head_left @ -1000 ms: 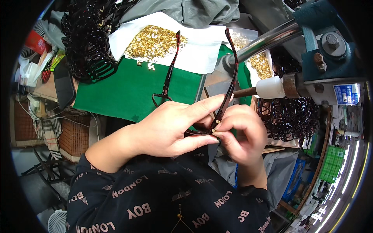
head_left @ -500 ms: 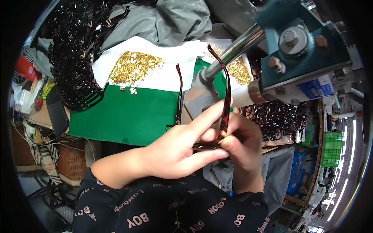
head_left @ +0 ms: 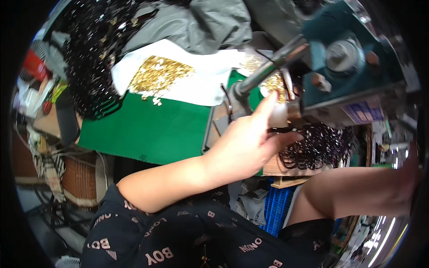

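My left hand [head_left: 243, 145] is closed on a pair of dark eyeglasses, beside the metal post [head_left: 272, 67] of a machine. One temple arm [head_left: 230, 105] of the eyeglasses stands up behind the knuckles; the other is to the right, in front of the machine. Fingers cover most of the front of the frame. Far off at the right rim is my right hand [head_left: 406, 178], at the end of an outstretched forearm. Motion smears its fingers, so what they hold, if anything, cannot be made out.
A green mat [head_left: 147, 129] covers the bench under a white sheet [head_left: 203, 89] with a heap of small gold pieces [head_left: 161, 73]. Dark glossy frames [head_left: 96, 58] pile up at the left, more [head_left: 319, 147] at the right. A bolted teal machine head [head_left: 353, 58] juts in.
My right hand has come off the eyeglasses and swung out to the far right. My left hand, still gripping them, has shifted right and slightly up.
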Available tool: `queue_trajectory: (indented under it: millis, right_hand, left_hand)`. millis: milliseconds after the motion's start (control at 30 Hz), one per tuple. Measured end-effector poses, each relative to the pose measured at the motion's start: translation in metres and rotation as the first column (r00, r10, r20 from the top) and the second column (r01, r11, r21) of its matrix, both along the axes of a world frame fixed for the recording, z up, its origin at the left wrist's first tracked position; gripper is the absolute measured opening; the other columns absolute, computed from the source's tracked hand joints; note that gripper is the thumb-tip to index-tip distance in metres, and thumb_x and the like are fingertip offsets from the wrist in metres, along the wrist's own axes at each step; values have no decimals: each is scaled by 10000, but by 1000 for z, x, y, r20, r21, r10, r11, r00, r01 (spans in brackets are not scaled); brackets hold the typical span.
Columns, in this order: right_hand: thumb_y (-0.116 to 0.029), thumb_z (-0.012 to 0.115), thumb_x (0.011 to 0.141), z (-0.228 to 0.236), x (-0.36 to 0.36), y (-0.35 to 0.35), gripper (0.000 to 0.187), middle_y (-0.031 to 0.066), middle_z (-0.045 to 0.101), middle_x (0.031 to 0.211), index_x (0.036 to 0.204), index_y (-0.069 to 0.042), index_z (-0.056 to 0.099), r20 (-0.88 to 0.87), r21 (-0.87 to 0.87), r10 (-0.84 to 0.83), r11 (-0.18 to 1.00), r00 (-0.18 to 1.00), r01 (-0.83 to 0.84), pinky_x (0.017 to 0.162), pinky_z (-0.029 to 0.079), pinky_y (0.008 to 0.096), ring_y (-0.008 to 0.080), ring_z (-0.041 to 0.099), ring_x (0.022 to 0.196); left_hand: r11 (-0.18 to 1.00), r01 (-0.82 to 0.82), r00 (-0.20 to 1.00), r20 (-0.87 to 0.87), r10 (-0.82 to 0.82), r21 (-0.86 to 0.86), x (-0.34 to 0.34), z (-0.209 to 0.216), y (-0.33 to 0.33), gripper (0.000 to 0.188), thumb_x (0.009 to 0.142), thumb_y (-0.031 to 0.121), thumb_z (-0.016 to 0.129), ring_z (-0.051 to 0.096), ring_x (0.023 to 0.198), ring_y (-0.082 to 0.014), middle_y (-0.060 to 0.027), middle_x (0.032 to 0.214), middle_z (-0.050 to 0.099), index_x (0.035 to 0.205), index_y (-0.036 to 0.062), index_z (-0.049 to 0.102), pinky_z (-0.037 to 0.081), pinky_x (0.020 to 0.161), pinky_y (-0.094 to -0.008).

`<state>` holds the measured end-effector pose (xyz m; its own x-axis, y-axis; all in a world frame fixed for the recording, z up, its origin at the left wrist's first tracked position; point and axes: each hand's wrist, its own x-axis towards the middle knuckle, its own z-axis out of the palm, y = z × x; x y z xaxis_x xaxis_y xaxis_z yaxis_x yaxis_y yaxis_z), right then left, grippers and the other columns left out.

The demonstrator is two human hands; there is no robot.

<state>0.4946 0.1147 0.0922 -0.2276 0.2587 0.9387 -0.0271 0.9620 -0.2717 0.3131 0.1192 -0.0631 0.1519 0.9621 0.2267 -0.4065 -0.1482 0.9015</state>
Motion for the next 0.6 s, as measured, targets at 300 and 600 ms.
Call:
queue_trajectory:
  millis: [300, 600]
  right_hand:
    - [-391, 503, 783, -6, -27, 5, 378, 126, 517, 771, 871, -34, 588, -457, 5, -106, 993, 883, 122, 962, 305, 475, 336, 505, 942]
    - [-126, 541, 826, -153, -99, -11, 220, 114, 526, 849, 994, 8, 495, -1, -374, -214, 906, 977, 198, 761, 435, 333, 238, 508, 810]
  left_hand:
    - [981, -41, 947, -307, 99, 188, -29, 12, -1, 646, 889, 361, 532, 600, 635, -365, -225, 687, 590, 1329, -43, 286, 463, 581, -397]
    - [932, -75, 46, -932, 359, 355, -132, -33, 76, 401, 787, 310, 602, 631, 743, -309, -152, 747, 633, 1052, 10, 568, 492, 637, -414]
